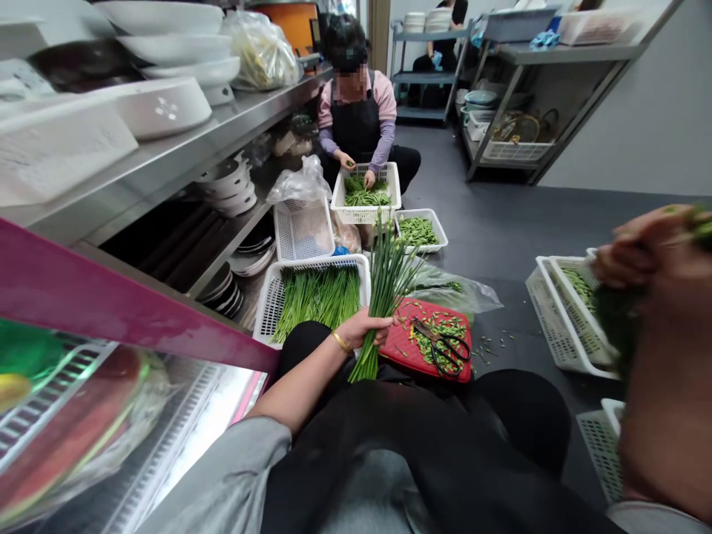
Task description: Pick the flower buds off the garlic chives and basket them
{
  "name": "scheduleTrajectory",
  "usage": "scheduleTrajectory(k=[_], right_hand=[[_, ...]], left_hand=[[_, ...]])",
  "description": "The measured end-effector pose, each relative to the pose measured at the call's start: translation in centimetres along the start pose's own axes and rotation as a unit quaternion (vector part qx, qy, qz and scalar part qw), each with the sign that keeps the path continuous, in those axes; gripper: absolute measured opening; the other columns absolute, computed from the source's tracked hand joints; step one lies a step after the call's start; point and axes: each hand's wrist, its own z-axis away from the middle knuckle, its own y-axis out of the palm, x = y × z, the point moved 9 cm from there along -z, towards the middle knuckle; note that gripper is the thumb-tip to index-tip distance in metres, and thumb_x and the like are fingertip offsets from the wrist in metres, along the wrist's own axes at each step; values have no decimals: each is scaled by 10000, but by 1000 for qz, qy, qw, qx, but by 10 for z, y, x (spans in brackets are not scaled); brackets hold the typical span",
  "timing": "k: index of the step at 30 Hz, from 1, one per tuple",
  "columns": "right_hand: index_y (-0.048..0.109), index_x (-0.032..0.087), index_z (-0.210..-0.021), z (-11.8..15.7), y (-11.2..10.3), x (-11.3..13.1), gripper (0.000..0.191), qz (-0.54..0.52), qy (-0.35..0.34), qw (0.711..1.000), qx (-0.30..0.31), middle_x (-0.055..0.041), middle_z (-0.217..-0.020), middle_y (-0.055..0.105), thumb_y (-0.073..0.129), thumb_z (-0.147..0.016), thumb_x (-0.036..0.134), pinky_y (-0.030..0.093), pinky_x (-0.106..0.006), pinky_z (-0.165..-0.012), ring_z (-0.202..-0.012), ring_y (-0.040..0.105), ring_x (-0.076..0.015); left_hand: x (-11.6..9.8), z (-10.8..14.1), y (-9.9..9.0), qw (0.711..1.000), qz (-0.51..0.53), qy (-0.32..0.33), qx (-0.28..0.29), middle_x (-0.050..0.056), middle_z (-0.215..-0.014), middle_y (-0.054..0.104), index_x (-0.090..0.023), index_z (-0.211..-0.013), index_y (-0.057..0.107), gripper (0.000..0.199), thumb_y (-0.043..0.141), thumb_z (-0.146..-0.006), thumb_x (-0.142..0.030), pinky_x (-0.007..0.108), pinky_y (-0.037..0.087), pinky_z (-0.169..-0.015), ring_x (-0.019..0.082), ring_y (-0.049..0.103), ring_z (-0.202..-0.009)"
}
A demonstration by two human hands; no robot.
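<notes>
My left hand [363,331] is closed around an upright bunch of garlic chive stems [383,278] with small buds at the top. Beside it, a red tray [401,343] holds cut green tips [426,348], and black-handled scissors [442,347] lie across them. More long green stems [320,297] fill a white basket [263,315] just beyond my left forearm. My right hand [639,245], raised at the far right and blurred, has curled fingers. Something green [701,226] shows at its edge, too unclear to name.
A co-worker [356,111] sits ahead, both hands at a white basket [361,215] of green pods. A smaller white tray [442,236] of pods and a plastic bag [472,291] lie nearby. White baskets [548,326] stand right; a steel shelf [167,174] with dishes runs along the left.
</notes>
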Motion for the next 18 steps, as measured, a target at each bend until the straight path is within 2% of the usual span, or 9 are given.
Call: scheduleTrajectory(k=[2, 3, 4, 6, 8, 9, 12, 15, 18], right_hand=[[700, 321, -771, 3, 13, -8, 144, 9, -3, 998, -56, 54, -469, 276, 716, -787, 463, 129, -255, -388, -407, 174, -84], [723, 300, -817, 2, 31, -16, 148, 32, 14, 998, -46, 57, -474, 316, 755, -742, 423, 161, -254, -395, -414, 214, -82], [738, 275, -863, 0, 56, -28, 195, 66, 38, 997, -3, 49, -496, 393, 768, -711, 394, 229, -255, -415, -437, 292, -88], [745, 222, -856, -7, 103, -47, 239, 115, 41, 990, 75, 4, -619, 580, 745, -689, 393, 379, -275, -522, -546, 464, -117], [732, 185, -778, -14, 134, -64, 281, 148, 34, 980, 128, -38, -733, 674, 705, -696, 452, 445, -305, -642, -657, 558, -155], [720, 177, -741, -18, 141, -73, 308, 164, 35, 976, 140, -45, -735, 686, 687, -704, 481, 451, -311, -664, -676, 574, -168], [687, 174, -664, -25, 138, -93, 329, 215, 36, 968, 125, -32, -637, 657, 665, -720, 497, 438, -292, -638, -654, 576, -176], [673, 172, -654, -31, 124, -100, 303, 232, 30, 969, 86, -24, -615, 640, 667, -723, 467, 432, -274, -625, -655, 573, -173], [656, 170, -654, -37, 122, -104, 316, 215, 40, 974, 59, -22, -626, 633, 676, -698, 482, 432, -281, -643, -657, 556, -168]], left_hand=[[1, 1, 5, 1000, 7, -5, 13, -89, -452, 427, -124, -887, 575, 468, 757, -676, -500, 229, 353, -437, 68, 390, -351], [1, 1, 8, 1000, 11, -9, 18, -86, -452, 429, -124, -899, 577, 469, 738, -692, -512, 229, 344, -437, 70, 387, -349], [2, 1, 10, 1000, 13, -14, 21, -81, -453, 434, -120, -913, 582, 474, 723, -701, -520, 231, 341, -440, 73, 390, -352], [4, 1, 13, 999, 16, -27, 29, -67, -461, 456, -107, -949, 594, 503, 702, -705, -533, 239, 346, -453, 83, 409, -368], [6, 2, 16, 998, 19, -43, 39, -57, -474, 476, -93, -982, 601, 543, 688, -698, -547, 249, 361, -470, 93, 427, -388], [6, 3, 16, 998, 21, -48, 43, -53, -480, 483, -87, -989, 602, 554, 681, -697, -551, 253, 366, -477, 95, 432, -396], [6, 5, 15, 998, 21, -44, 45, -50, -489, 486, -84, -958, 605, 528, 664, -702, -542, 259, 368, -488, 96, 430, -402], [8, 5, 14, 998, 25, -43, 45, -51, -487, 485, -88, -925, 611, 503, 649, -695, -533, 262, 366, -494, 96, 424, -398], [12, 2, 12, 998, 21, -45, 32, -50, -473, 484, -87, -893, 618, 479, 639, -679, -515, 262, 364, -493, 93, 419, -389]])
